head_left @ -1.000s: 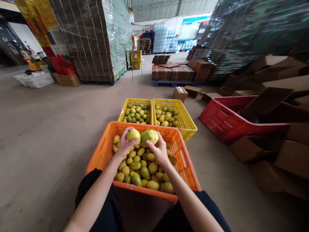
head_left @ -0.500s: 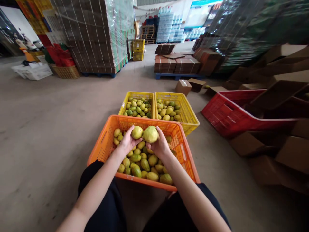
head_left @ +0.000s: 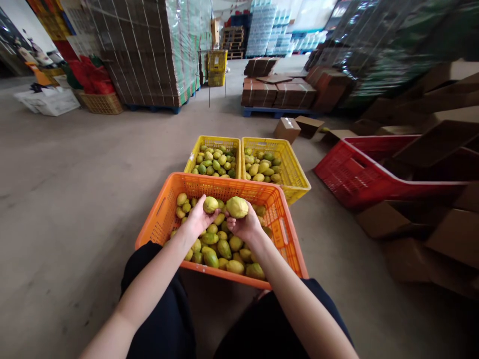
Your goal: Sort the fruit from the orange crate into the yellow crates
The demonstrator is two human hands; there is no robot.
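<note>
My left hand [head_left: 201, 217] holds a small yellow-green fruit [head_left: 210, 205] over the orange crate [head_left: 285, 227]. Just to its right, a larger yellow fruit [head_left: 237, 207] rests in the fingers of my right hand [head_left: 245, 225]. The two fruits are slightly apart. Beneath both hands, many green and yellow fruits [head_left: 223, 248] lie in the orange crate, which stands in front of my knees.
Two yellow crates, left [head_left: 191, 154] and right [head_left: 295, 172], hold similar fruit behind the orange one. A red crate [head_left: 348, 174] and open cardboard boxes [head_left: 452, 239] are at right. Wrapped stacks [head_left: 134, 55] and flattened cartons on a blue pallet [head_left: 279, 111] stand farther back.
The larger fruit in my right hand has turned, now lying more sideways, and my right fingers have shifted under it. The smaller fruit has moved slightly left. The view has tilted down a little.
</note>
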